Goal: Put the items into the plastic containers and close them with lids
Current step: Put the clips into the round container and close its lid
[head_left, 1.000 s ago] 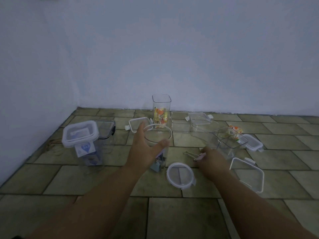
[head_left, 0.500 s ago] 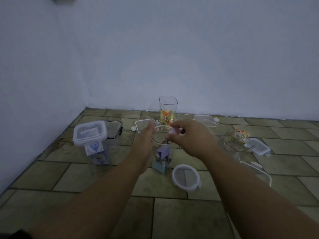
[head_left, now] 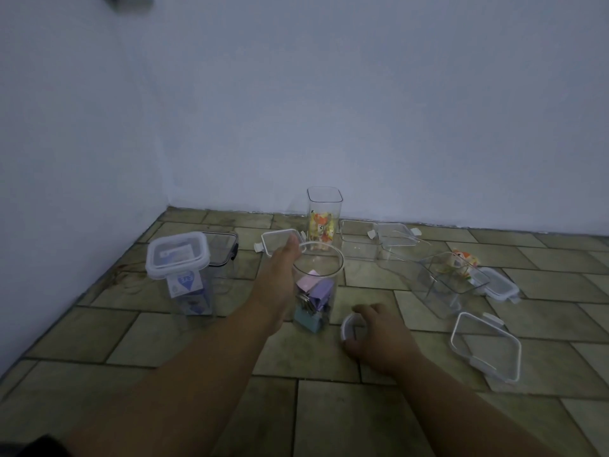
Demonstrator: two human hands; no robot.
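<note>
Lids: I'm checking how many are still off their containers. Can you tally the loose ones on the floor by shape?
Round lids: 1, under the right hand
Square lids: 3
Total: 4

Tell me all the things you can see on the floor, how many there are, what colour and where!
Round jar: 1, clear, centre, open, holding pastel clips.
Round lid: 1, white-rimmed, on the floor right of the round jar.
Closed square container: 1, clear with white lid, left.
Tall square jar: 1, clear, open, by the back wall, orange-yellow items inside.
Empty open containers: about three, clear, right of the tall jar.
Loose square lids: about four, clear with pale or dark rims, scattered left, back and right.
Orange item: 1, far right.
Left hand: 1, holding the round jar's side.
Right hand: 1, on the round lid.
</note>
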